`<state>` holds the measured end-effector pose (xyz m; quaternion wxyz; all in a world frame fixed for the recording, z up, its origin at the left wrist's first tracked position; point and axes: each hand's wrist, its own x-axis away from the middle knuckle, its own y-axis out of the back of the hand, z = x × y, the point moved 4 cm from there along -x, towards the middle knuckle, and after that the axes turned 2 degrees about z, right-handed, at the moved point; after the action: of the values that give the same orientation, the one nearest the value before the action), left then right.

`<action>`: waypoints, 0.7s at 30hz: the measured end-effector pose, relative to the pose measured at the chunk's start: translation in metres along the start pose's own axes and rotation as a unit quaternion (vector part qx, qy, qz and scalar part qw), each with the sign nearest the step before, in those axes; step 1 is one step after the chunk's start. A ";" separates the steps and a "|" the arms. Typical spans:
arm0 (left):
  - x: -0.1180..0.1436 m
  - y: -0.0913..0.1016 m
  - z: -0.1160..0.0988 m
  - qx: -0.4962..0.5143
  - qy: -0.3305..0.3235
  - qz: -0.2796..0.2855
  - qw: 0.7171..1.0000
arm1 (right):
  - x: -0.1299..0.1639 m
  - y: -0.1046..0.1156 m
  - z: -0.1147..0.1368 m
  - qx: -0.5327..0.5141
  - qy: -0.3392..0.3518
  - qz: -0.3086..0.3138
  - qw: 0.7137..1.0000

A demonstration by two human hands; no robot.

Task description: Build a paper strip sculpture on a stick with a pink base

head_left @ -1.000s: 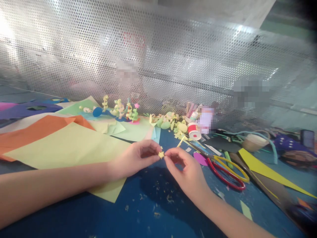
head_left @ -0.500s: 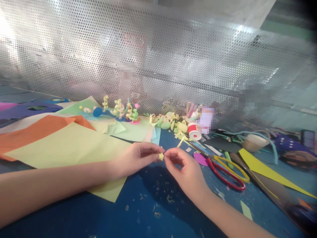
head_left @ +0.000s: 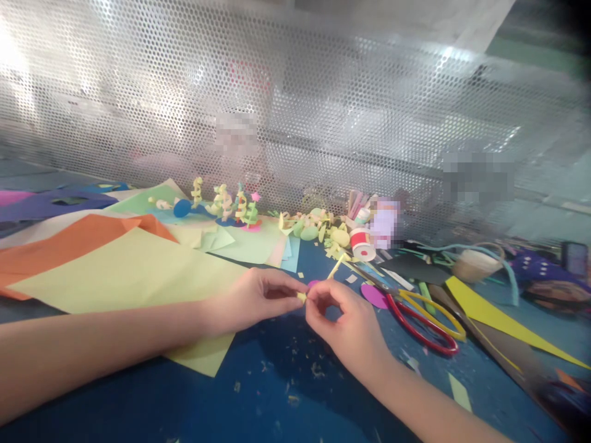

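Note:
My left hand pinches a tiny pale-yellow paper star between thumb and fingertips, low over the blue tabletop. The fingers of my right hand are curled, thumb to forefinger, and close on the star's right side, covering part of it. A purple paper disc peeks out behind the fingertips. Under my left forearm lies a large pale-yellow sheet. Just right of my right hand are another purple disc and a pair of scissors with red and yellow handles.
A perforated metal screen rises behind the table. Before it stand small spiral paper trees, a heap of pale paper pieces and a red-and-white spool. An orange sheet lies left; a bright yellow strip lies right.
My fingertips and the paper star have dropped slightly, and the star is more covered by my fingers. The purple disc behind them has come into view.

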<state>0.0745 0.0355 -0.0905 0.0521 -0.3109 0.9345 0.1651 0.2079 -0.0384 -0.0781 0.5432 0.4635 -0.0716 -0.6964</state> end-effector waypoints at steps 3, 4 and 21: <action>0.000 -0.002 -0.001 0.008 -0.010 0.008 1.000 | 0.001 0.002 0.003 0.015 0.018 -0.009 1.000; 0.000 -0.003 -0.001 0.021 -0.011 0.007 1.000 | 0.002 0.002 0.003 0.017 0.020 -0.011 1.000; -0.001 -0.001 -0.002 0.050 -0.033 -0.018 0.998 | 0.000 -0.002 -0.008 -0.056 -0.020 0.001 0.998</action>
<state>0.0766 0.0344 -0.0885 0.1011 -0.3191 0.9337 0.1273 0.2120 -0.0342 -0.0835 0.5678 0.4181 -0.0441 -0.7077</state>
